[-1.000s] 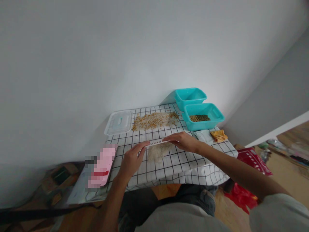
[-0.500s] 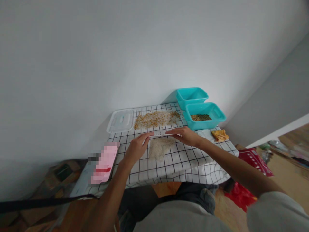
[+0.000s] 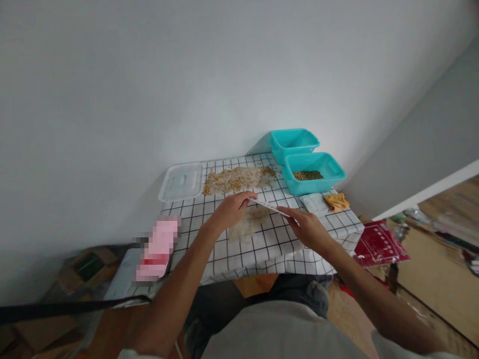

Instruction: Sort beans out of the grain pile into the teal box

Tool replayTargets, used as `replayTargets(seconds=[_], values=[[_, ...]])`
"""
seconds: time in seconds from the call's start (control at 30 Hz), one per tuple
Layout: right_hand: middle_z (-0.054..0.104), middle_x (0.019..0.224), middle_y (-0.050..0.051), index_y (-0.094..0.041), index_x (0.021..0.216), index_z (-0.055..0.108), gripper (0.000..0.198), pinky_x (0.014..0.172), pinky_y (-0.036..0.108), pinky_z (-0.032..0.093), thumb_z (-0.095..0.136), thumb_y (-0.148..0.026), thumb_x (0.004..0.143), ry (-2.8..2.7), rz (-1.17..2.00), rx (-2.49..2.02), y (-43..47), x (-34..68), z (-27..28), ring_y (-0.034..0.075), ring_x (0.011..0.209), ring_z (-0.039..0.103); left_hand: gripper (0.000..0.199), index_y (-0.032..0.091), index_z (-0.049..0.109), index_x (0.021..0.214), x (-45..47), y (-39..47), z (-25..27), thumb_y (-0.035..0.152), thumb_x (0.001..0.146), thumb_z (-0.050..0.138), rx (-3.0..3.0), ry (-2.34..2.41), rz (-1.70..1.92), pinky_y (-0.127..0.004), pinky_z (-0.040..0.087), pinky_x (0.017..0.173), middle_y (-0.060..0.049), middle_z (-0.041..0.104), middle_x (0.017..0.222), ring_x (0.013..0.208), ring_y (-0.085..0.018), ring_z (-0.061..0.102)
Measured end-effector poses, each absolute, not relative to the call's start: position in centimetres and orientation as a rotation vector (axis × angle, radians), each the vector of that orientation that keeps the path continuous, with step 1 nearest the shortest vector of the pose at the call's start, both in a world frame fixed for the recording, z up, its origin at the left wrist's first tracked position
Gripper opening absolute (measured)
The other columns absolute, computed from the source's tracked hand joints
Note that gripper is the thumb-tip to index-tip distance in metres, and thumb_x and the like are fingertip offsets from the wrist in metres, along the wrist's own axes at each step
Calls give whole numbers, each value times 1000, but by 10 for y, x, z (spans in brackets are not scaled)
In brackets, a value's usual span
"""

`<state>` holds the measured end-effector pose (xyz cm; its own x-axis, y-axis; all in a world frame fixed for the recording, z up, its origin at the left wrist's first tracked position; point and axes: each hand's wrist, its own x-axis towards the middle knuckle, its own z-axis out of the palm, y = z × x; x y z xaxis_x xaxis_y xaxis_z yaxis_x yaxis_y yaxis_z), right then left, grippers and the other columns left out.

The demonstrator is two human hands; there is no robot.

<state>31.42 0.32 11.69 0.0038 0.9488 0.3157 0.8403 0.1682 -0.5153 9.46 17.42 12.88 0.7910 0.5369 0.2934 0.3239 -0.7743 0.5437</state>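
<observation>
since the earlier frame, the thin white slotted piece [image 3: 266, 204] has tipped, its left end now higher in the frame than its right, and both your hands have shifted rightward. nearest, at lower left, a pink object [image 3: 161, 242], partly pixelated, lies at the edge of the checked tablecloth [image 3: 269, 248]. at center, a patch of pale grains [image 3: 241, 230] lies below the piece. above it, your left hand [image 3: 232, 209] and right hand [image 3: 309, 229] each pinch one end of the piece, seen nearly edge-on. right of center, a white packet [image 3: 313, 204] lies beside a yellow cloth [image 3: 337, 201]. farther back, left to right: a clear lid [image 3: 182, 182], a spread of mixed grains [image 3: 237, 179], a teal tub holding grains [image 3: 314, 187], and, behind it, a second teal tub [image 3: 288, 153].
</observation>
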Motion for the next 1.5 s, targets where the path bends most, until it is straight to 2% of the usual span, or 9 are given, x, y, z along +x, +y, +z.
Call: replayTargets(seconds=[0.3,0.53,0.73,1.07,1.2,1.3,1.4,1.5], values=[[63,133,4,-22,134,54,40,101,35,53,42,-14,97,-1702,112,-1769,-11,244,110,19,120,62,43,24,66,111,81,187,126,3,86,39,2481,543,580,-37,46,105,-4,71,121,116,-17,63],[63,134,5,-21,137,51,40,101,34,53,42,-15,98,-1720,14,-1790,-14,203,101,18,125,58,44,25,66,109,57,187,123,1,83,39,2450,548,602,-37,47,104,-4,70,123,117,-16,63],[63,132,7,-25,140,47,46,95,38,57,43,-12,95,-1725,20,-1768,-11,186,99,22,122,60,42,24,66,109,41,186,123,3,84,39,2426,584,614,-39,46,106,-5,70,124,118,-16,63],[63,132,10,-27,142,44,48,97,44,57,43,-14,96,-1734,85,-1693,-10,165,100,26,122,60,37,24,67,103,23,182,124,6,84,41,2423,644,636,-38,48,104,-5,72,120,116,-17,64],[64,130,8,-28,141,46,48,96,42,56,42,-13,95,-1721,71,-1679,-9,174,110,25,119,62,36,22,67,106,24,180,132,6,86,42,2453,683,650,-35,48,103,-5,72,120,115,-16,65],[66,127,6,-27,135,53,40,98,40,54,40,-17,98,-1705,98,-1664,2,201,125,23,116,64,36,23,65,113,27,177,142,10,90,41,2480,751,699,-34,48,103,-4,72,121,115,-17,65],[70,121,4,-26,128,59,34,94,36,54,42,-22,99,-1728,159,-1579,28,237,136,20,108,67,32,25,64,117,27,176,150,18,95,42,2509,855,768,-36,48,101,-3,73,119,113,-19,66],[71,118,5,-25,125,62,32,95,36,52,44,-23,99,-1836,237,-1466,61,268,135,20,109,67,32,26,63,120,25,174,149,23,97,42,2541,969,812,-38,50,98,-4,73,119,110,-22,68]])
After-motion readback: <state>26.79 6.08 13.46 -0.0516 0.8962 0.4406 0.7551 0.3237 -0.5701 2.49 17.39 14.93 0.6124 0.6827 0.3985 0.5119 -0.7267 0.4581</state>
